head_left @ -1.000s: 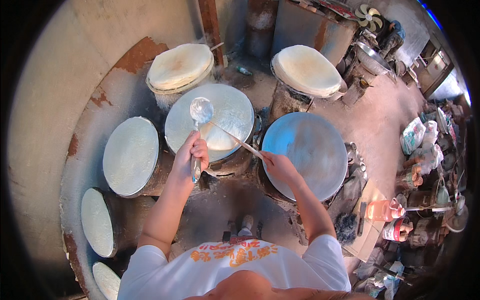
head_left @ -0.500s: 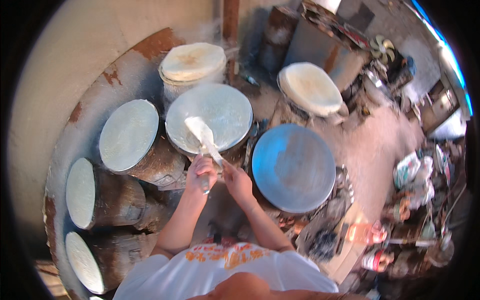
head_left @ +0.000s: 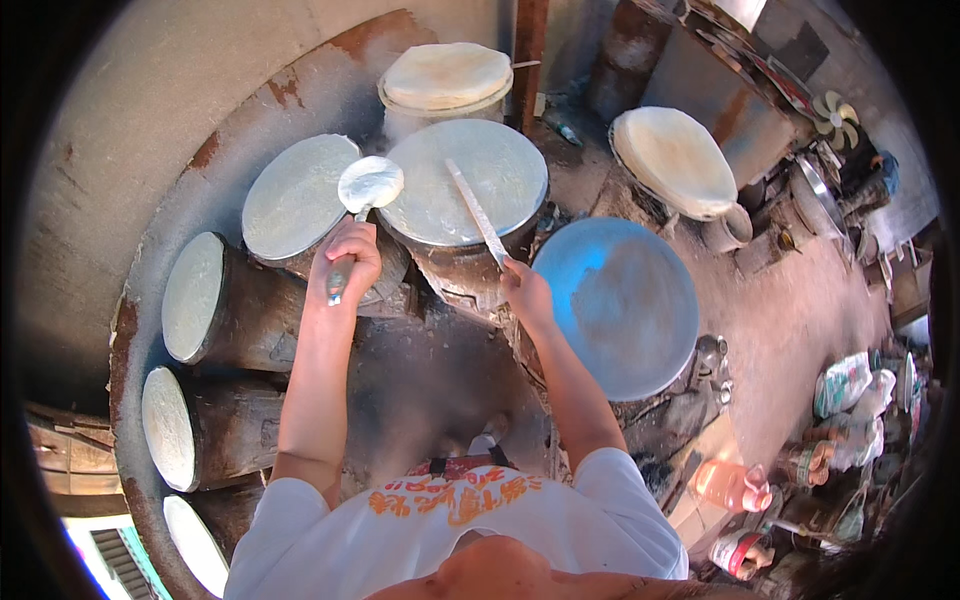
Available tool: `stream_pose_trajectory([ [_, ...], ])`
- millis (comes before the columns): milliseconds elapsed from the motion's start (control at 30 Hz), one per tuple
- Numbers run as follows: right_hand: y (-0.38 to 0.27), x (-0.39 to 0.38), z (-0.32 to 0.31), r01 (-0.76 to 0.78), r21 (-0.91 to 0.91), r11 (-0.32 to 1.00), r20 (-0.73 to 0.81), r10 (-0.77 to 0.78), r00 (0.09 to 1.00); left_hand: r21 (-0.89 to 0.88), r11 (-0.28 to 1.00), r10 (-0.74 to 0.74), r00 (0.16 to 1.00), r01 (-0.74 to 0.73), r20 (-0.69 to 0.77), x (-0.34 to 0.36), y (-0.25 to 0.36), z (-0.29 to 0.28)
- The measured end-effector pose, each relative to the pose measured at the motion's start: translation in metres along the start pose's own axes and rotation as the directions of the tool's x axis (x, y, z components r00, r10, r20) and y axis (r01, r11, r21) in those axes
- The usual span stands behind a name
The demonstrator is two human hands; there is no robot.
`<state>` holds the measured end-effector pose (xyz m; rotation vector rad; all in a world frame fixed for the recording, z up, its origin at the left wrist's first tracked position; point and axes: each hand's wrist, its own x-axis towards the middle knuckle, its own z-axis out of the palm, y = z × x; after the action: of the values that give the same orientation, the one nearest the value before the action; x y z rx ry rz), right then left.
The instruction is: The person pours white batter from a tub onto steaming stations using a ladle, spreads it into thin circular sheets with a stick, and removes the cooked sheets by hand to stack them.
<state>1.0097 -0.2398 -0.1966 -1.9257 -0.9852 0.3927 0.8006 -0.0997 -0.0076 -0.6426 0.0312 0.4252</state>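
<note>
My left hand (head_left: 348,250) is closed round the handle of a metal ladle (head_left: 370,182), whose white-smeared bowl is held between two batter-coated round griddles. My right hand (head_left: 525,292) grips a long flat stick (head_left: 470,205), which reaches over the middle griddle (head_left: 510,175); whether it touches the surface I cannot tell. The left griddle (head_left: 290,190) carries a thin pale layer. Below and right of the middle one, beside my right hand, lies a bare blue-grey griddle (head_left: 630,310).
Further coated griddles (head_left: 192,298) stand on rusty drums along the curved, rust-patched rim at left. Two stacks of pale flatbreads (head_left: 445,70) (head_left: 675,160) sit at the back. At right are a pink plastic jug (head_left: 725,485), bags (head_left: 840,385), pots and a fan (head_left: 835,115).
The view has swung, bringing more left-side griddles in. The ladle and stick, together over the middle griddle half a second ago, are now apart. The white pool there a second ago is thinly spread.
</note>
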Motion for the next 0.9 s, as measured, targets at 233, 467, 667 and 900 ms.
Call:
stream_pose_trajectory([
  [233, 0.024, -0.173, -0.002, 0.089, 0.241, 0.967, -0.249, -0.027, 0.968, 0.875, 0.463, 0.013, 0.988, -0.140, 0.151, -0.050, -0.074, -0.080],
  [467, 0.070, -0.259, -0.156, -0.068, 0.773, 0.630, -0.472, 0.645, 0.601, 0.024, 0.698, -0.675, 0.669, 0.716, -0.312, 0.047, -0.186, -0.148],
  [667, 0.105, -0.279, -0.105, -0.109, 0.825, 0.555, -0.436, 0.747, 0.502, -0.040, 0.637, -0.673, 0.529, 0.770, -0.517, 0.100, -0.198, -0.268],
  [900, 0.097, -0.247, -0.092, -0.153, 0.580, 0.800, -0.705, 0.587, 0.397, 0.405, 0.450, -0.392, 0.584, 0.796, -0.711, 0.141, -0.210, -0.303],
])
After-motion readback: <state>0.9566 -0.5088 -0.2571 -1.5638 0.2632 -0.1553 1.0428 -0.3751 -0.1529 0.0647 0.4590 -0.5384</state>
